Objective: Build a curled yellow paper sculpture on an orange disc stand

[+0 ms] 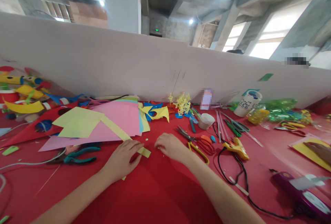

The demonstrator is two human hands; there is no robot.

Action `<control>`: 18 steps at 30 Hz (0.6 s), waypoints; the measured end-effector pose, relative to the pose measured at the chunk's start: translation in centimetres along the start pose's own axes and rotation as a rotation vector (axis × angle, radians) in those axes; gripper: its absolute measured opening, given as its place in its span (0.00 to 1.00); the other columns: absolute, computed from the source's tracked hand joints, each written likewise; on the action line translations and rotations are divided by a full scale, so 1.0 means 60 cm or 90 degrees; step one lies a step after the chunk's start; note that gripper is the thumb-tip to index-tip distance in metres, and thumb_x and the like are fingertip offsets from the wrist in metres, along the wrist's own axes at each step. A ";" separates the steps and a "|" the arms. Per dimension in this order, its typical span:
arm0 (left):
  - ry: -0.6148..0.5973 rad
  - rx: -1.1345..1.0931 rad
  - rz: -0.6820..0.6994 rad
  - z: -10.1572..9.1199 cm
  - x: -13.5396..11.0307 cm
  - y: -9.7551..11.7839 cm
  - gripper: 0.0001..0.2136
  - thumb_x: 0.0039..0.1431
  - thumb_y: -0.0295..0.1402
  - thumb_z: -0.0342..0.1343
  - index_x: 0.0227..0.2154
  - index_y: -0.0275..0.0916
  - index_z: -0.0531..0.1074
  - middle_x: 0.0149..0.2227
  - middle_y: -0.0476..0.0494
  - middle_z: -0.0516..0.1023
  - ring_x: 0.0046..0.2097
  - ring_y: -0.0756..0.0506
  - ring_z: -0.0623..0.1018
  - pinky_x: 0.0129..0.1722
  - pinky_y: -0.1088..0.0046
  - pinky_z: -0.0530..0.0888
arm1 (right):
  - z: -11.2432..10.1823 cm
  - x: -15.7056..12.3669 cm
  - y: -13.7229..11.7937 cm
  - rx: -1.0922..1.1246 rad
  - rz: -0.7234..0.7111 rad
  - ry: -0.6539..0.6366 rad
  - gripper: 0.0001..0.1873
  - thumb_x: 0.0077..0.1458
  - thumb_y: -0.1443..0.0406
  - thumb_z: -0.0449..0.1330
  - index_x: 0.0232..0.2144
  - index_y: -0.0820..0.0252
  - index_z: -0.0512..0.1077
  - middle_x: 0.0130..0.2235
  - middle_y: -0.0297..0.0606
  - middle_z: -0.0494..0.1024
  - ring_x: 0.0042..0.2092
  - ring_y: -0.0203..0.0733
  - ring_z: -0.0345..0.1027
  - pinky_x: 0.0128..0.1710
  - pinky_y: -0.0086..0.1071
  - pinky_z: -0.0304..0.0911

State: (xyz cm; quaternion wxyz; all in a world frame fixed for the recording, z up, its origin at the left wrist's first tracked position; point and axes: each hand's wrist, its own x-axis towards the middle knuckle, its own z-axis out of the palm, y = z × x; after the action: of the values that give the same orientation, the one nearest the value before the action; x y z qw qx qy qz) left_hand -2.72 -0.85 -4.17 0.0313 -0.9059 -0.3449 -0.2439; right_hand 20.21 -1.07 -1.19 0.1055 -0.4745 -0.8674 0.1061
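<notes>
A long pale-yellow paper strip [115, 128] slants from the paper pile down to the red tabletop. My left hand [125, 158] lies closed over its lower part, and the strip's end sticks out past the fingers. Just right of that end is my right hand [170, 146], low over the table with its fingers loosely bent and apart; nothing shows in them. Pale-yellow sheets [77, 122] rest on pink paper [116, 113] to the left. Yellow-handled scissors [198, 151] and red-handled snips [205, 144] lie close to my right wrist.
Teal-handled pliers [82, 155] lie left of my left hand. A yellow glue gun [236, 148] with a black cord is at right, near a purple power strip [300, 193]. Behind stand a white cup [206, 121] and a partition [129, 62]. Another person's hand [319, 150] rests far right.
</notes>
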 end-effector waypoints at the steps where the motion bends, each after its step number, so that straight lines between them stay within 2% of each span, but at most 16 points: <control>1: -0.012 -0.003 -0.007 0.001 -0.002 -0.003 0.14 0.54 0.30 0.49 0.45 0.40 0.69 0.45 0.42 0.75 0.48 0.41 0.73 0.48 0.59 0.70 | -0.014 -0.007 0.016 -0.011 0.045 0.003 0.13 0.53 0.73 0.53 0.37 0.55 0.74 0.40 0.33 0.77 0.45 0.37 0.66 0.47 0.28 0.56; 4: -0.015 -0.009 -0.022 0.005 -0.005 -0.005 0.13 0.55 0.30 0.48 0.43 0.41 0.70 0.45 0.43 0.75 0.47 0.42 0.73 0.47 0.60 0.71 | -0.059 -0.042 0.088 -0.056 0.224 0.017 0.17 0.54 0.74 0.49 0.42 0.61 0.72 0.44 0.43 0.75 0.46 0.42 0.67 0.47 0.33 0.57; 6: 0.000 -0.009 -0.020 0.006 -0.005 -0.005 0.13 0.55 0.30 0.48 0.43 0.42 0.71 0.44 0.43 0.75 0.46 0.42 0.73 0.46 0.61 0.72 | -0.082 -0.073 0.141 -0.088 0.352 0.006 0.17 0.53 0.76 0.48 0.41 0.65 0.72 0.42 0.48 0.75 0.46 0.46 0.67 0.46 0.36 0.58; 9: 0.016 -0.006 -0.008 0.003 -0.003 -0.005 0.13 0.56 0.30 0.48 0.42 0.42 0.72 0.43 0.42 0.75 0.45 0.42 0.74 0.44 0.62 0.73 | -0.096 -0.114 0.202 -0.106 0.491 -0.039 0.15 0.53 0.77 0.51 0.41 0.66 0.71 0.42 0.50 0.74 0.44 0.47 0.68 0.44 0.37 0.60; 12: 0.012 0.001 -0.001 -0.001 -0.002 -0.003 0.12 0.56 0.30 0.48 0.41 0.40 0.72 0.42 0.41 0.75 0.44 0.42 0.74 0.43 0.62 0.73 | -0.089 -0.131 0.231 -0.092 0.555 -0.097 0.11 0.56 0.69 0.55 0.42 0.64 0.69 0.43 0.44 0.72 0.43 0.43 0.68 0.42 0.39 0.64; 14: 0.011 0.006 -0.001 -0.002 -0.003 -0.001 0.12 0.57 0.31 0.47 0.41 0.40 0.72 0.42 0.40 0.74 0.43 0.42 0.74 0.42 0.62 0.73 | -0.080 -0.129 0.236 -0.078 0.565 -0.127 0.13 0.58 0.64 0.54 0.45 0.62 0.66 0.46 0.41 0.70 0.43 0.42 0.67 0.42 0.40 0.65; 18: 0.009 0.015 -0.009 -0.004 -0.005 0.003 0.12 0.58 0.30 0.46 0.41 0.40 0.72 0.40 0.41 0.74 0.42 0.43 0.74 0.42 0.62 0.72 | -0.071 -0.117 0.232 -0.051 0.567 -0.155 0.14 0.58 0.62 0.54 0.46 0.61 0.65 0.47 0.41 0.69 0.43 0.42 0.67 0.41 0.40 0.65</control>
State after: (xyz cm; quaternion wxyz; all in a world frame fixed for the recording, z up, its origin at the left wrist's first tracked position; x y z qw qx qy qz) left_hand -2.88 -1.23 -4.10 0.0427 -0.9014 -0.3537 -0.2461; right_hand 36.26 0.69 -1.68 -0.0714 -0.7887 -0.5886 0.1626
